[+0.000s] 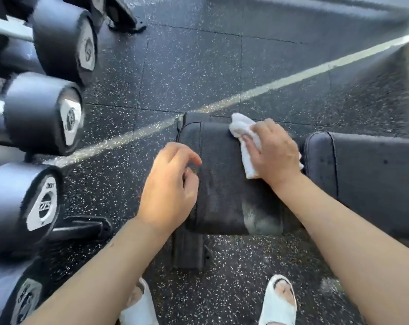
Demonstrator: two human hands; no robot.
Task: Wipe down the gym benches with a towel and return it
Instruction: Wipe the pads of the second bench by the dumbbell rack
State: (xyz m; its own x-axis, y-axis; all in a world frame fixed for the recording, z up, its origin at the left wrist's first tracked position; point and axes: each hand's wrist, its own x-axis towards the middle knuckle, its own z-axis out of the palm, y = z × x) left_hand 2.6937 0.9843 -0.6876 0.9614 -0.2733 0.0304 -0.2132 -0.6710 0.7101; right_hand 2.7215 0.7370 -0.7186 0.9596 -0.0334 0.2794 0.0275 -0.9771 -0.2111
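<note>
A black padded gym bench lies across the middle of the head view, with a short seat pad (224,184) on the left and a longer back pad (372,170) on the right. My right hand (272,152) presses a crumpled white towel (242,127) onto the far side of the seat pad, fingers curled over the cloth. My left hand (169,186) hovers at the seat pad's left edge, fingers loosely bent and holding nothing. A paler damp streak shows on the pad's near edge.
A rack of black dumbbells (46,113) lines the left side, close to my left arm. The floor (198,66) is dark speckled rubber with a pale painted line (281,83) crossing it. My feet in white sandals (281,301) stand just before the bench.
</note>
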